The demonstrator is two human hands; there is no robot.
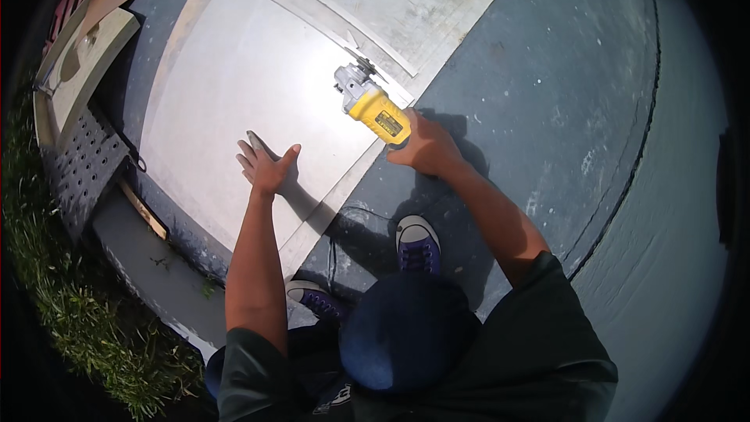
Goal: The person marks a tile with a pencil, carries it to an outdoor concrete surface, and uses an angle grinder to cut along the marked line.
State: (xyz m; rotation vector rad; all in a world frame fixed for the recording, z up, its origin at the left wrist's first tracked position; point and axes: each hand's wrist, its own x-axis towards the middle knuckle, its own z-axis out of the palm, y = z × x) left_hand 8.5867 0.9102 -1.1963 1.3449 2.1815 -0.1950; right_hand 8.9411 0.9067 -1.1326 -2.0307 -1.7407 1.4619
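A yellow and grey angle grinder (377,113) is gripped by its rear body in my right hand (426,144), fingers wrapped round it. The grinder's head and disc point away from me, over the far right part of a large pale flat sheet (226,70). Whether the disc touches the sheet is hard to tell. My left hand (267,169) is open, fingers spread, over the near part of the same sheet and holding nothing. Its shadow falls beside it, and contact with the surface cannot be made out. A narrow pale strip (336,12) lies along the sheet's far right side.
Below the sheet is a grey painted floor (547,94) with a long crack at the right. My purple sneakers (418,246) stand near a thin dark cord (332,258). At the left are a perforated metal plate (86,156), boards (94,62) and grass (86,328).
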